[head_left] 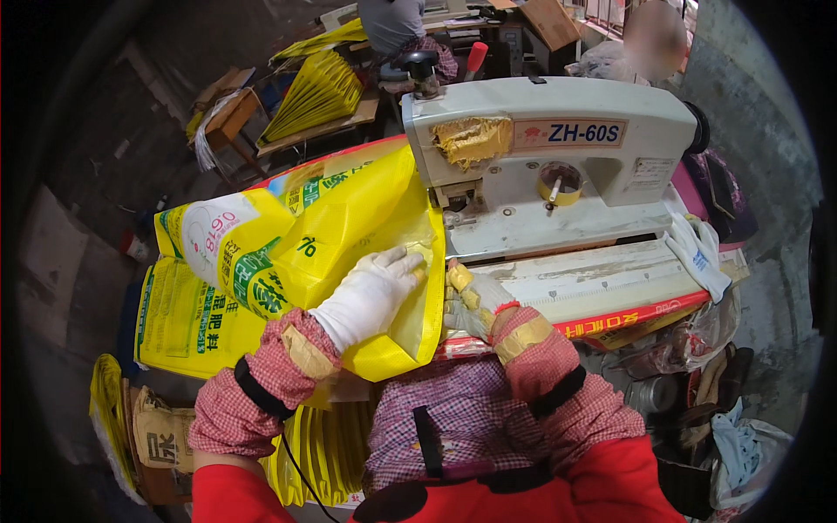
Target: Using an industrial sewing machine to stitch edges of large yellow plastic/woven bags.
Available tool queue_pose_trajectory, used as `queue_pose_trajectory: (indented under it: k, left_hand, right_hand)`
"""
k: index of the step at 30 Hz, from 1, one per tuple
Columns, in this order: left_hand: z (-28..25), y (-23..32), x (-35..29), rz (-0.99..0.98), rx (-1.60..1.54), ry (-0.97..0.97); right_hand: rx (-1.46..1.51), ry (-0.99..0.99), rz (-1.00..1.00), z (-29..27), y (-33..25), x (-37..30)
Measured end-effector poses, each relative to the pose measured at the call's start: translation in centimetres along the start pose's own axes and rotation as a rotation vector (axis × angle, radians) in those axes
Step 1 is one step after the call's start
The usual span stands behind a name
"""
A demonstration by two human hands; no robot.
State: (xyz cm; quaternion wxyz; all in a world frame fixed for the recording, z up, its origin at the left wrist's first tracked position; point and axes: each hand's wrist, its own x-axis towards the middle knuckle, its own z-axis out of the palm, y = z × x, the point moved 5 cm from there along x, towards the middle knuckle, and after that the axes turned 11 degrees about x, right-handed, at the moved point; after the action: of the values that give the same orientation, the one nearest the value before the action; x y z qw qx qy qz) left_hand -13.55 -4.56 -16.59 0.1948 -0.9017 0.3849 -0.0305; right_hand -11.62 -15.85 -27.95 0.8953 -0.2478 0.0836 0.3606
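Along my near edge, a row of folded yellow bags (327, 458) stands beside the checked apron (462, 414). Past it, I see the white-gloved left hand (370, 292) laid flat, fingers close together, on the printed yellow bag (340, 227). The right hand (473, 301) curls its taped fingers near the bag's right edge; whether it pinches anything, I can't tell. That bag lies left of the pale sewing machine (645, 126). Farthest off is a person in grey (392, 26).

white gloves (366, 295) | tan cuff patches (308, 351) | red-checked oversleeves (225, 415) | black armbands (261, 391) | red sleeves (237, 497)
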Motion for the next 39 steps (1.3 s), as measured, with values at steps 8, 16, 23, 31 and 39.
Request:
queue_pose_trajectory:
  k: [8,16,23,31,39]
  left_hand:
    - [1.1,1.6,-0.4,0.118,0.016,0.016]
    - [0.2,1.4,0.8,0.194,-0.12,0.058]
    - [-1.4,-3.8,3.6,-0.195,-0.39,0.439]
    - [3.0,-3.3,2.6,-0.163,-0.31,0.09]
    - [2.5,-3.6,2.9,-0.254,-0.473,0.376]
  right_hand:
    - [-0.205,0.102,-0.026,-0.6,-0.2,2.6]
    - [-0.146,0.159,-0.047,-0.6,0.4,3.3]
    - [-0.364,0.141,-0.169,1.2,-0.5,1.8]
    - [-0.389,0.073,-0.246,1.1,-0.2,2.5]
    - [-0.509,0.025,-0.248,-0.2,-0.2,3.7]
